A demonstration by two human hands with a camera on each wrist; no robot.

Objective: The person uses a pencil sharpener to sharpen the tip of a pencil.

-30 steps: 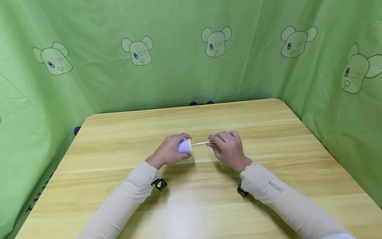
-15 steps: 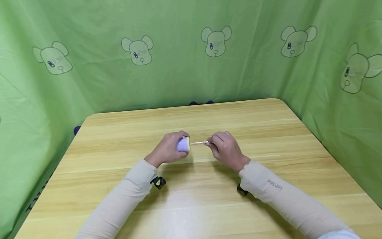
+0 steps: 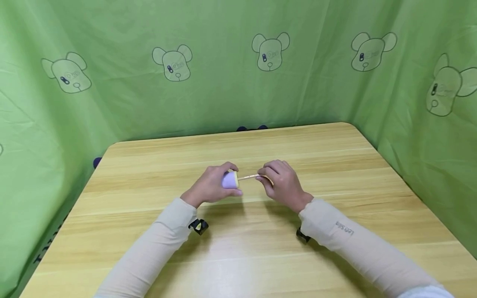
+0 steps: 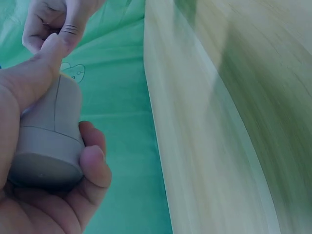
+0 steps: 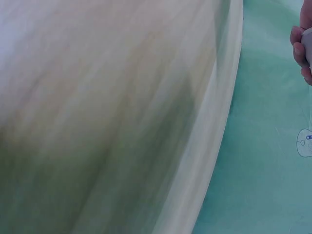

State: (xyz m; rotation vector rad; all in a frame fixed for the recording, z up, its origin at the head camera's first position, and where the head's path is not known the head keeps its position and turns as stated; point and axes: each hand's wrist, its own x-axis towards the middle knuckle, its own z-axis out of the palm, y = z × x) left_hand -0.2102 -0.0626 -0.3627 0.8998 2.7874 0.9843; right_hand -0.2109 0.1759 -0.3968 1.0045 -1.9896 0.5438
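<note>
My left hand (image 3: 209,186) grips a small lavender pencil sharpener (image 3: 229,180) with a yellow end facing right. In the left wrist view the sharpener (image 4: 53,126) shows a tapered body with seam lines, and fingers and thumb curl around it. A thin, light-coloured pencil (image 3: 247,177) runs from the yellow end to my right hand (image 3: 284,184), which pinches it between thumb and fingertips. The pencil's far end is hidden at the sharpener. Both hands are raised over the table. At the right wrist view's edge, only left-hand fingers (image 5: 297,48) and part of the sharpener show.
A wood-grain table (image 3: 238,248) with rounded far corners lies below the hands. Green curtains (image 3: 223,99) printed with bear faces surround its back and sides. Black wrist cameras sit below both sleeve cuffs, the left camera (image 3: 199,226) showing most fully.
My right fingers have lifted a little, so the pencil slants up more toward the right hand. My left thumb reaches slightly farther right under the sharpener. Both holds stay the same.
</note>
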